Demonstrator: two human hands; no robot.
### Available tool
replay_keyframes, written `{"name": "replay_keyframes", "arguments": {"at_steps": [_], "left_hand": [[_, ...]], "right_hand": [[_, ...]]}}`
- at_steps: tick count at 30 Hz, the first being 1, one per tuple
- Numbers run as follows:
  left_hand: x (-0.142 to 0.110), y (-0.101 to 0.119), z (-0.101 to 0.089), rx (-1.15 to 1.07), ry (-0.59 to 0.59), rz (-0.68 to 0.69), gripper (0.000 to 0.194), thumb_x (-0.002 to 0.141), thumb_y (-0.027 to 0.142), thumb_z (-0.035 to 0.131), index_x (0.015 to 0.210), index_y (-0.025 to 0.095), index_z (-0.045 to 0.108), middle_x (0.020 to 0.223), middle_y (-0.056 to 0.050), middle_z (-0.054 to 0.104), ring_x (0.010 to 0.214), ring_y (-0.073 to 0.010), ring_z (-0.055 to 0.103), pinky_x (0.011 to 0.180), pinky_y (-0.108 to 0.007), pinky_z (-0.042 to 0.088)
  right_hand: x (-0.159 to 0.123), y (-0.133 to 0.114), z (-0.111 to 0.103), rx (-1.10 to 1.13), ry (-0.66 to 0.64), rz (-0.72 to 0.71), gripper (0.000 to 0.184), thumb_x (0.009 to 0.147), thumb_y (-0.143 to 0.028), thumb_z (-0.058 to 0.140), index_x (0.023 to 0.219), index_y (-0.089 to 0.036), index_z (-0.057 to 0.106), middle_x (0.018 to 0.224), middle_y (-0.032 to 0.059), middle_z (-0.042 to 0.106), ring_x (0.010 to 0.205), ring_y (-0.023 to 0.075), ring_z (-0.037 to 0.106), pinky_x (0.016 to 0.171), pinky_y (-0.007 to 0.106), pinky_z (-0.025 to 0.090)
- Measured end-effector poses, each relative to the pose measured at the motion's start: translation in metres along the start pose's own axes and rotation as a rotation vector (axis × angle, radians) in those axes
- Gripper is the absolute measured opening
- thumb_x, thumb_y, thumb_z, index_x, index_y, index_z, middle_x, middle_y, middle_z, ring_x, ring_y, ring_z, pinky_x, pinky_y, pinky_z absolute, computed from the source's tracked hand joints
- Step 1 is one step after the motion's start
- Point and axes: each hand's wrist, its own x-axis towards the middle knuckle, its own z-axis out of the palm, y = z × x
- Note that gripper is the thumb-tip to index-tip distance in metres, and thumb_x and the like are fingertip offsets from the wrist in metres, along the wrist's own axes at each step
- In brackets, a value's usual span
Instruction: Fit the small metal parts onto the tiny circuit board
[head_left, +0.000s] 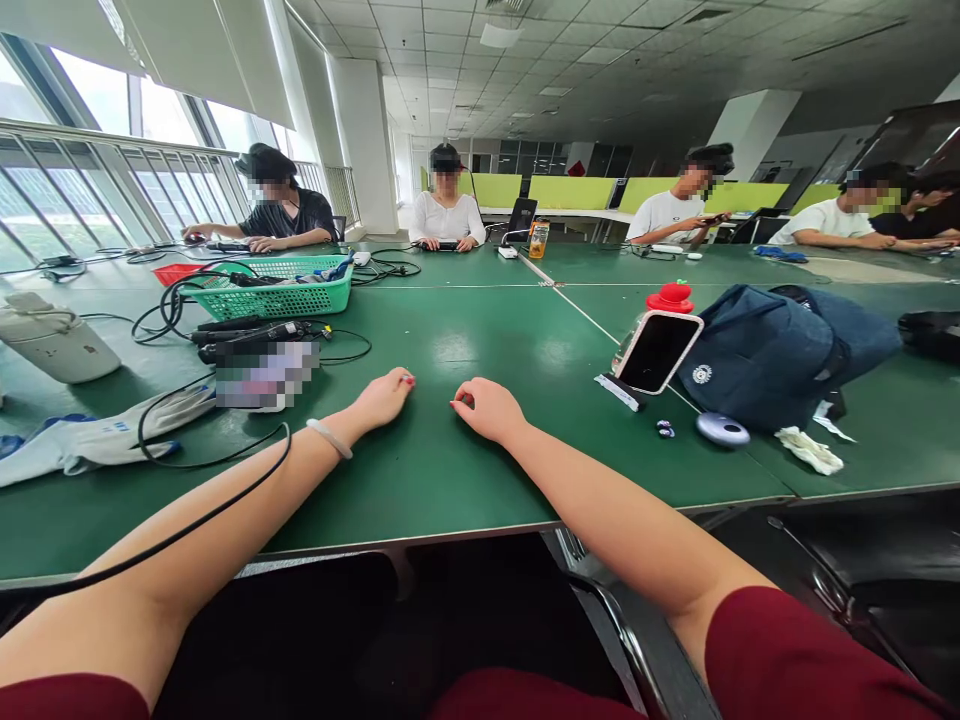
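Both forearms rest on the green table (420,480). My left hand (385,397), with a pale bangle (330,438) at its wrist, lies on the tabletop with its fingers curled in. Nothing shows in it. A short gap away, my right hand (489,407) also lies on the table. Its thumb and forefinger curl into a small ring with nothing visible inside. Red polish shows on nails of both hands. A black cable (225,545) runs across my left forearm. Left of that hand lie a partly blurred flat object (266,378) and white-and-blue gloves (127,428).
At left stand a green basket (281,292) with cables and a white bottle (56,338). On the right are a propped phone (660,350), a navy backpack (780,350), a round lilac case (722,430) and crumpled tissue (810,450). Several people sit along the far side, near a drink bottle (538,240).
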Motion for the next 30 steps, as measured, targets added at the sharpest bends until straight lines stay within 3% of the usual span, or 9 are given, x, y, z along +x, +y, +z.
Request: {"name": "replay_keyframes", "arguments": {"at_steps": [3, 6, 11, 15, 18, 21, 25, 28, 30], "left_hand": [[-0.008, 0.036, 0.013, -0.137, -0.08, 0.174, 0.027, 0.094, 0.036, 0.032, 0.093, 0.021, 0.054, 0.115, -0.007, 0.067, 0.107, -0.0202, 0.061, 0.094, -0.033, 0.045], [-0.011, 0.048, 0.014, -0.132, -0.048, 0.177, 0.027, 0.094, 0.035, 0.031, 0.094, 0.021, 0.054, 0.12, -0.009, 0.064, 0.112, -0.0214, 0.059, 0.096, -0.035, 0.044], [-0.013, 0.029, 0.015, 0.068, -0.038, 0.099, 0.033, 0.094, 0.032, 0.03, 0.108, 0.016, 0.054, 0.131, -0.015, 0.057, 0.126, -0.0254, 0.05, 0.106, -0.038, 0.037], [-0.02, 0.031, 0.025, 0.063, -0.111, 0.182, 0.034, 0.094, 0.034, 0.029, 0.112, 0.016, 0.052, 0.138, -0.014, 0.052, 0.134, -0.0257, 0.042, 0.108, -0.038, 0.034], [-0.027, 0.047, 0.03, -0.036, -0.169, 0.27, 0.032, 0.094, 0.038, 0.027, 0.102, 0.021, 0.053, 0.113, -0.01, 0.065, 0.109, -0.0237, 0.06, 0.094, -0.037, 0.045], [-0.027, 0.055, 0.03, -0.151, -0.112, 0.231, 0.029, 0.094, 0.038, 0.028, 0.092, 0.022, 0.052, 0.101, -0.007, 0.068, 0.093, -0.0215, 0.063, 0.085, -0.036, 0.048], [-0.014, 0.042, 0.025, -0.157, 0.031, 0.111, 0.025, 0.095, 0.033, 0.029, 0.093, 0.02, 0.051, 0.127, -0.012, 0.061, 0.115, -0.0228, 0.057, 0.098, -0.038, 0.043], [-0.004, 0.027, 0.022, -0.065, 0.029, 0.093, 0.024, 0.095, 0.033, 0.031, 0.096, 0.021, 0.051, 0.14, -0.011, 0.051, 0.124, -0.0244, 0.053, 0.102, -0.039, 0.04], [-0.002, 0.024, 0.021, -0.045, -0.014, 0.105, 0.023, 0.094, 0.035, 0.032, 0.099, 0.022, 0.051, 0.138, -0.01, 0.054, 0.121, -0.0247, 0.055, 0.099, -0.039, 0.043]], "right_hand": [[0.002, 0.006, 0.003, 0.005, -0.009, 0.003, 0.028, 0.082, -0.043, 0.066, 0.097, -0.02, 0.069, 0.101, 0.0056, 0.066, 0.097, 0.0199, 0.055, 0.083, 0.03, 0.042], [0.005, 0.012, 0.006, -0.004, -0.024, 0.035, 0.038, 0.08, -0.047, 0.068, 0.108, -0.02, 0.069, 0.112, 0.007, 0.065, 0.105, 0.0227, 0.052, 0.092, 0.034, 0.041], [0.01, 0.016, 0.009, 0.034, -0.059, 0.005, 0.035, 0.084, -0.04, 0.066, 0.113, -0.02, 0.069, 0.117, 0.0072, 0.065, 0.108, 0.0221, 0.051, 0.096, 0.035, 0.04], [0.011, 0.015, 0.009, 0.082, -0.063, -0.047, 0.022, 0.086, -0.031, 0.064, 0.103, -0.021, 0.073, 0.107, 0.005, 0.067, 0.101, 0.0187, 0.054, 0.094, 0.032, 0.04], [0.011, 0.015, 0.008, 0.091, -0.055, -0.052, 0.014, 0.085, -0.026, 0.063, 0.091, -0.02, 0.074, 0.093, 0.0045, 0.068, 0.089, 0.016, 0.057, 0.084, 0.028, 0.042], [0.011, 0.015, 0.006, 0.106, -0.041, -0.002, 0.009, 0.082, -0.024, 0.066, 0.082, -0.019, 0.073, 0.088, 0.0038, 0.067, 0.083, 0.0147, 0.057, 0.076, 0.026, 0.042], [0.011, 0.016, 0.005, 0.234, -0.012, 0.072, 0.006, 0.081, -0.02, 0.065, 0.079, -0.019, 0.071, 0.082, 0.0006, 0.068, 0.08, 0.0131, 0.059, 0.073, 0.024, 0.043], [0.013, 0.019, 0.005, 0.371, 0.029, 0.162, 0.007, 0.08, -0.016, 0.064, 0.083, -0.018, 0.07, 0.081, -0.0003, 0.07, 0.077, 0.0116, 0.062, 0.075, 0.023, 0.046], [0.015, 0.021, 0.004, 0.423, 0.051, 0.2, 0.013, 0.08, -0.016, 0.064, 0.09, -0.018, 0.071, 0.082, 0.0002, 0.071, 0.077, 0.0121, 0.063, 0.078, 0.025, 0.048]]}}
